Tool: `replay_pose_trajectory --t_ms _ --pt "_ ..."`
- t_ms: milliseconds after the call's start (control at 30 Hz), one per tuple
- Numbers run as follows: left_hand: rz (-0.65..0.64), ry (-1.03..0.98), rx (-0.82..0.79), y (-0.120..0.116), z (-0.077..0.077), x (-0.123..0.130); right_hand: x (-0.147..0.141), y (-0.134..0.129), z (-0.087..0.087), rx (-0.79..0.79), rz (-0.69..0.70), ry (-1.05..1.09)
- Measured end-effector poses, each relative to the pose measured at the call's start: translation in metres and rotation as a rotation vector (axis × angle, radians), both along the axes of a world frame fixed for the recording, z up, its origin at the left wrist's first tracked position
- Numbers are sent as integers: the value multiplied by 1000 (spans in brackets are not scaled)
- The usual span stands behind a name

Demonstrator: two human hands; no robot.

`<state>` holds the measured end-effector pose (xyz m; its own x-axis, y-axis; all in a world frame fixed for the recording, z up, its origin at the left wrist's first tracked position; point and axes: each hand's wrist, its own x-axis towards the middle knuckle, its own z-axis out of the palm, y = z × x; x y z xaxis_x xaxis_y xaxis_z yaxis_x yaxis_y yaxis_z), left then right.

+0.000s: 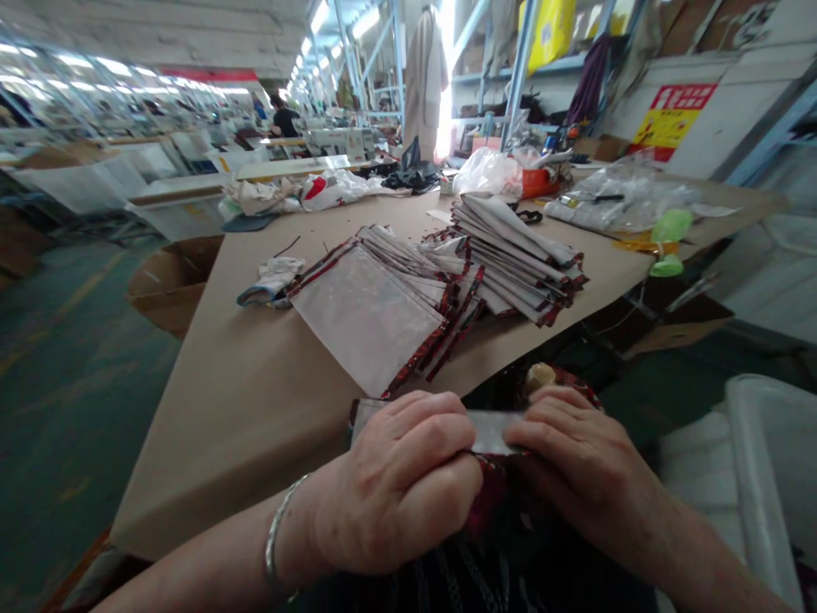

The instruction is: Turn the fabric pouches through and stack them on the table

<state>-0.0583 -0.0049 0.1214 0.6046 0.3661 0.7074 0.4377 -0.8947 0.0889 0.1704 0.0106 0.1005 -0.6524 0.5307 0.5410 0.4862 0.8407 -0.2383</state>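
Note:
My left hand [408, 477], with a silver bangle on its wrist, is closed on a pale grey fabric piece [491, 432] with dark red patterned edging. At the other end of that piece my right hand [574, 451] pinches it, so it spans between both hands at the near table edge. Just beyond lies a fanned pile of flat grey pieces [370, 315] with the same red edging. A second stack of folded grey pieces [511, 264] rests behind it to the right.
A crumpled glove [274, 279] lies on the brown table [255, 375], left of the pile. Plastic bags [619, 200] sit at the back right. Cardboard boxes [169, 285] stand beside the table, and a white bin [753, 451] is at the right. A distant person [284, 117] is in the background.

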Motion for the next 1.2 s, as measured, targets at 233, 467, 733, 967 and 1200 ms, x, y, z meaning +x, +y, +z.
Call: replay_pose_trajectory --t_ms 233,467,733,967,1200 --pt "-85 -400 -714 1 -29 25 44 -25 -18 -6 -250 -127" --pt "136 -496 -1304 12 -58 49 57 -31 -50 -156 -336 -318" --pt "209 -675 -1542 4 -97 54 43 -26 -77 -277 -382 -414" --pt "303 -765 -1552 6 -117 58 34 -23 -87 -325 -381 -425" --pt "322 -785 -1561 7 -129 58 29 -22 -94 -383 -368 -429"
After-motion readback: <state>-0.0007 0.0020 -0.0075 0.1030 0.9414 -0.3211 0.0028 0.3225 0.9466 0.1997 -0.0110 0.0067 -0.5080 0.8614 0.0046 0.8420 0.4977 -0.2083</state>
